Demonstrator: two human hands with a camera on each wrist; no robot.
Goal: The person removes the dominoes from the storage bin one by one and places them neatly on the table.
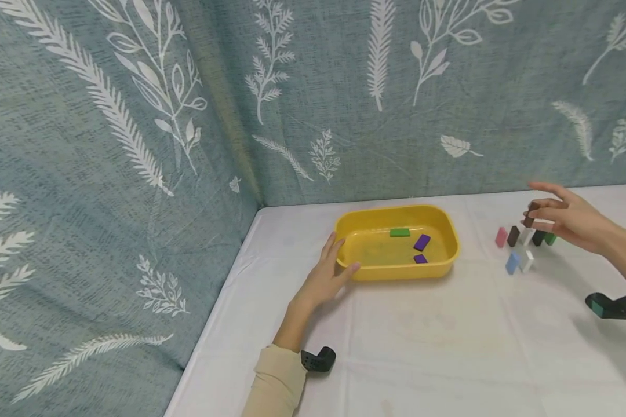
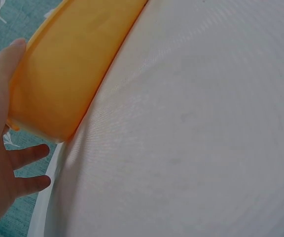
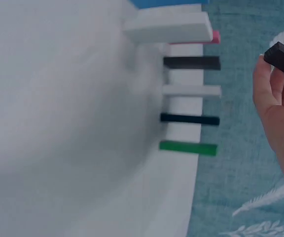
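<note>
In the head view, my left hand holds the left end of a yellow tray, thumb at the front rim and fingers along the end. The left wrist view shows two fingers of it straight and off the wall. Inside the tray lie a green block and two purple blocks. At the right, my right hand pinches a dark brown block between thumb and fingers, raised above a row of standing blocks. The index finger stretches out away from that block.
The row has pink, dark brown, white, black and green blocks. Nearer stand a blue block and a white one. A patterned curtain borders the white table behind and left.
</note>
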